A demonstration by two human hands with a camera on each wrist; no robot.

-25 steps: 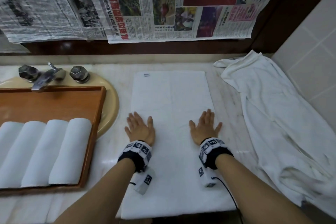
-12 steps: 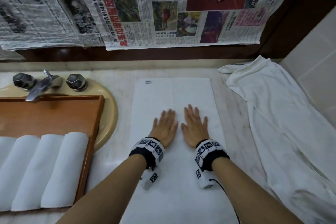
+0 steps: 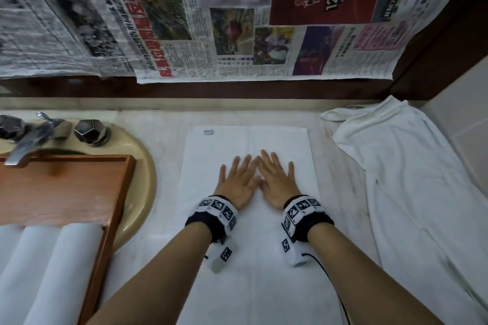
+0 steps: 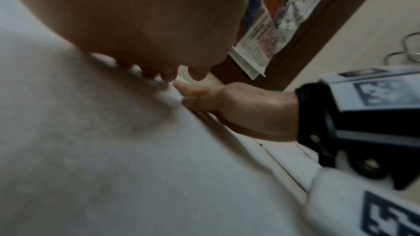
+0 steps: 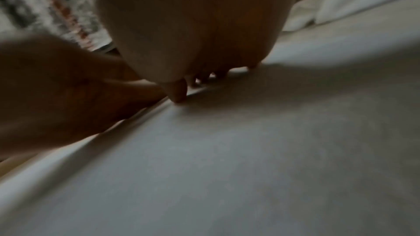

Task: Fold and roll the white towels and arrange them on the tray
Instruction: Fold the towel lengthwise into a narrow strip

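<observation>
- A white folded towel [image 3: 248, 219] lies flat on the pale tabletop [image 3: 163, 266], a long neat rectangle running away from the person, with a faint crease down its middle and a small label near its far left corner.
- The left hand [image 3: 237, 182] and the right hand [image 3: 277, 182] both rest palm down on the middle of that towel, side by side, their inner edges touching or nearly so.
- The fingers [image 3: 266, 158] of both hands are straight and slightly spread, flat against the cloth; nothing is pinched.
- From the left wrist view the cloth looks smooth and matte under the palm, with the right hand [image 4: 238, 107] just beside it on the towel.
- Left of the towel a wooden tray [image 3: 111, 219] sits over the beige sink [image 3: 142, 192]; white rolled towels [image 3: 66, 272] lie side by side in its near part, tight, even cylinders touching one another.
- To the right a larger white cloth [image 3: 409, 206] lies loose and wrinkled along the tabletop up to the tiled wall.
- A metal faucet [image 3: 29, 145] with two knobs stands behind the tray, and newspaper sheets [image 3: 211, 21] hang on the back wall.
</observation>
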